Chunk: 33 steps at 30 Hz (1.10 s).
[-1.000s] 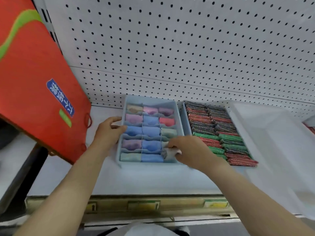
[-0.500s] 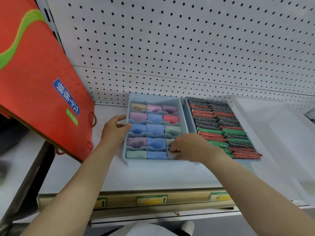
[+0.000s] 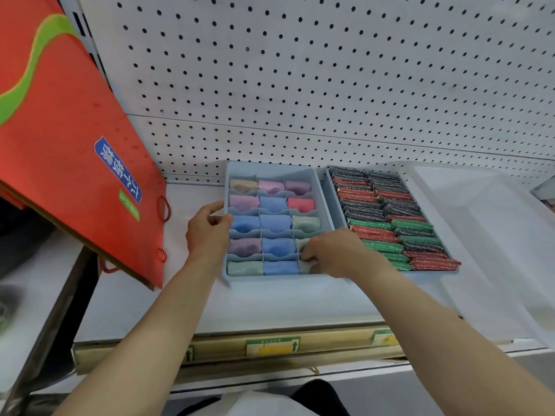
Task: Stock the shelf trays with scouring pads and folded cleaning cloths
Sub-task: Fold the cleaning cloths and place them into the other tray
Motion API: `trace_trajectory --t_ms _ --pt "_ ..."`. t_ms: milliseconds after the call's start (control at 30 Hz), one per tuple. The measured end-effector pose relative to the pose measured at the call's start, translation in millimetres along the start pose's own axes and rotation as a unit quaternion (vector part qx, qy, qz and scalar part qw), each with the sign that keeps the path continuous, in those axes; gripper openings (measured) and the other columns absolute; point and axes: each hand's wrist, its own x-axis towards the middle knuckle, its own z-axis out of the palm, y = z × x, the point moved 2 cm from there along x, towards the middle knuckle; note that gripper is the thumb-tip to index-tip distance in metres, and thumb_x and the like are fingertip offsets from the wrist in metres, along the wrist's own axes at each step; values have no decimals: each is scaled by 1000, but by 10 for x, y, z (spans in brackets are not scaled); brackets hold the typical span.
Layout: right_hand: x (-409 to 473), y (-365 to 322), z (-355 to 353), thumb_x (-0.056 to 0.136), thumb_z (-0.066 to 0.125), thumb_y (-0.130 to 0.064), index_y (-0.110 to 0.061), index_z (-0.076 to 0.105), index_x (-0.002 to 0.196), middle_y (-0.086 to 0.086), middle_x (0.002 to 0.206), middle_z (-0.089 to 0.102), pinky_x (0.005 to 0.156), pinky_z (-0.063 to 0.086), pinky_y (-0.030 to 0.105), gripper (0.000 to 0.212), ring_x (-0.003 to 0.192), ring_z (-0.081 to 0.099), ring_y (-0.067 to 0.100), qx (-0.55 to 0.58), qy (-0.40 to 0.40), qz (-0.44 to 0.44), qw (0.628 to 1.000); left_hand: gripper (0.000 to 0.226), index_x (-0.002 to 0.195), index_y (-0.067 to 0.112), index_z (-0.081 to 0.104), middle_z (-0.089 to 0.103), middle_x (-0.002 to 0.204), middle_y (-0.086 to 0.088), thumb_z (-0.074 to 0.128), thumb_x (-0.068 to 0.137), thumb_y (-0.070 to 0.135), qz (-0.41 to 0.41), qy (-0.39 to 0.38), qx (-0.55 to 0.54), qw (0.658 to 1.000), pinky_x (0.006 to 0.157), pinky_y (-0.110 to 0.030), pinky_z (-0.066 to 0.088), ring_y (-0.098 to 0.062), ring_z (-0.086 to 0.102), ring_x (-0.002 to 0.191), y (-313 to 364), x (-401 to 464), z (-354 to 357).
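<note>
Shelf (image 3: 270, 307): white board under a white pegboard wall (image 3: 330, 85), with yellow and green price labels (image 3: 272, 346) along its front edge.
Divided tray (image 3: 271, 168): pale blue, in the middle of the shelf, split into three columns and five rows of compartments.
Folded cloths (image 3: 274, 223): one per compartment, in tan, pink, purple, blue, red and pale green, each folded with its rounded side up.
Left hand (image 3: 207, 232): at the tray's left wall around the third row, thumb on the rim and fingers curled round the wall's outside, gripping it.
Right hand (image 3: 339, 253): over the tray's near right corner, fingers bent down into the last compartment of the right column, pinching a whitish cloth (image 3: 307, 265) that lies there.
Second tray (image 3: 326, 187): pale blue, touching the divided tray's right side.
Scouring pads (image 3: 390, 217): packed on edge in two columns in the second tray, dark grey, red and green.
Clear bin (image 3: 480, 235): translucent, just right of the second tray.
Red bag (image 3: 60, 145): large, with a green swirl and a blue label, leaning at the left, well apart from the trays.
</note>
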Motion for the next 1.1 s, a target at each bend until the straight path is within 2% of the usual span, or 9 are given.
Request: trace_trajectory --t_ms 133,400,533,600,700,767,867,967,1100 --pt "27 2 -44 93 57 -42 -34 68 104 -6 94 62 74 29 30 18 90 58 24 31 -39 21 999 31 120 25 65 67 100 -7 66 91 13 -8 2 -2 1000 74 -29 48 -20 61 85 7 -7 -9" --pt "172 -94 -7 93 54 -29 -23 56 81 -8 69 44 77 31 36 13 80 51 24 -11 -67 42 997 31 119 29 63 68 103 -7 67 91 16 -22 -16 33 999 87 -44 57 -26 66 92 65 -9 -63" --pt "106 118 -252 83 58 -45 -23 71 88 -5 86 68 77 54 33 25 81 65 19 160 -129 27 978 30 112 34 63 69 106 -5 71 89 17 -46 -54 54 996 87 -47 57 -25 67 95 68 68 -119" --pt "181 286 -521 85 63 -46 -27 74 95 -9 98 71 85 56 36 24 90 67 14 227 -65 33 971 27 112 32 64 69 105 -3 73 87 23 -40 -59 78 994 88 -48 57 -24 66 94 134 155 -135" --pt "532 511 -781 85 68 -33 -23 73 92 -9 90 71 83 55 32 13 86 67 12 334 153 80 927 32 118 23 67 67 103 1 74 87 22 62 -7 157 986 91 -39 53 -21 63 94 414 391 -90" --pt "837 571 -773 85 70 -26 -23 75 95 -7 90 73 84 53 31 12 87 67 13 375 217 89 897 33 119 19 68 67 102 0 73 87 14 147 -15 218 965 90 -32 50 -17 62 92 677 553 56" --pt "1290 557 -637 87 68 -20 -20 74 110 -1 107 74 88 48 27 24 100 66 17 367 191 73 907 33 123 16 67 66 112 -3 68 90 11 179 -105 341 917 91 -31 48 -18 62 98 868 818 384" --pt "1624 507 -510 88 65 -20 -21 70 118 5 116 71 90 49 32 30 107 64 24 332 172 56 926 20 110 22 70 68 107 -2 63 92 18 190 -158 489 836 78 -31 47 -26 65 98 782 1062 666" --pt "1857 438 -333 90 57 -25 -24 69 106 8 100 72 77 54 39 21 96 66 32 251 163 24 954 12 103 28 67 69 99 -3 62 92 30 234 -170 615 734 70 -34 51 -29 65 92 616 1197 833"
